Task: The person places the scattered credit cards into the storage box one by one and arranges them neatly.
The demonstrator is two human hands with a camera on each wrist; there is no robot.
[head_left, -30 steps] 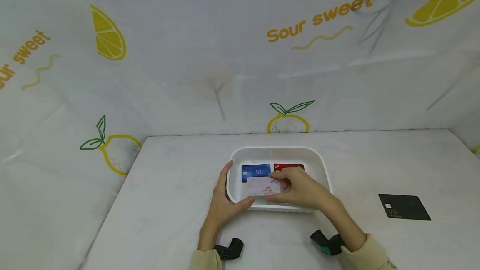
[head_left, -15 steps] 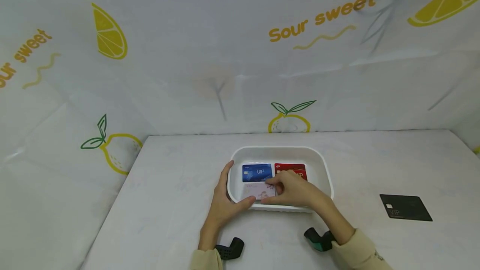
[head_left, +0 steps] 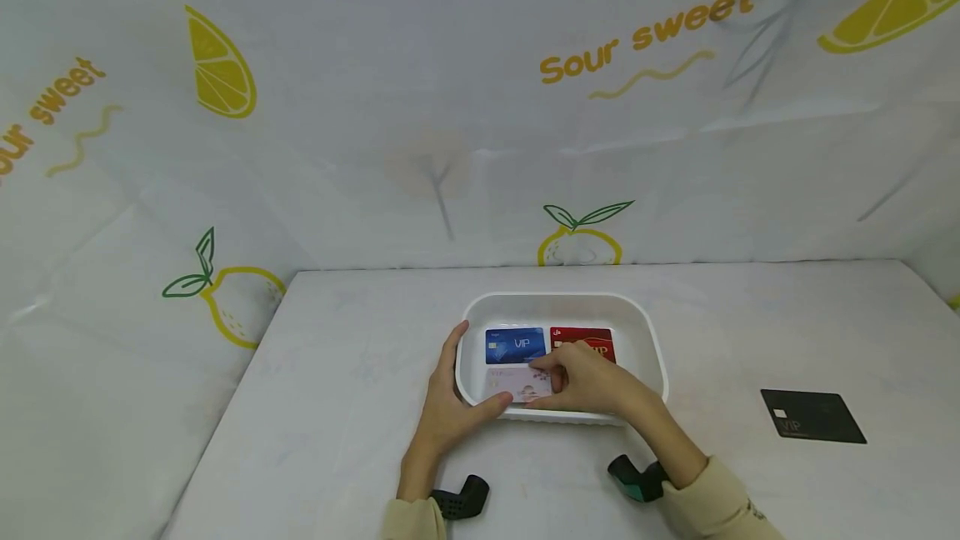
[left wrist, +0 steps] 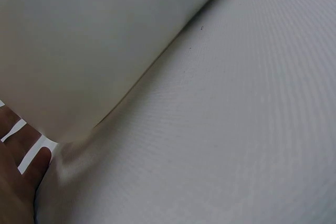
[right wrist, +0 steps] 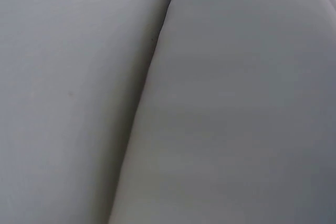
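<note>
A white tray [head_left: 641, 340] sits on the table in the head view, holding a blue VIP card [head_left: 515, 345] and a red card [head_left: 582, 335], which lie side by side. Below the blue card lies a pink card [head_left: 517, 382]. My right hand [head_left: 588, 382] pinches this pink card by its upper and lower edges at the right end, and covers part of the red card. Around the tray's left front corner my left hand [head_left: 444, 407] grips, thumb over the front rim. Fingers [left wrist: 38, 166] of that hand show beside the tray wall in the left wrist view.
A black VIP card [head_left: 813, 416] lies on the white table [head_left: 337, 407], right of the tray. Behind the table hangs a white cloth [head_left: 337, 148] with lemon prints. Dark devices [head_left: 461, 498] are worn at both wrists.
The pink card has moved toward the front of the tray and slightly left, out from over the blue card's lower edge. My right hand moved with it; the left hand stayed at the tray.
</note>
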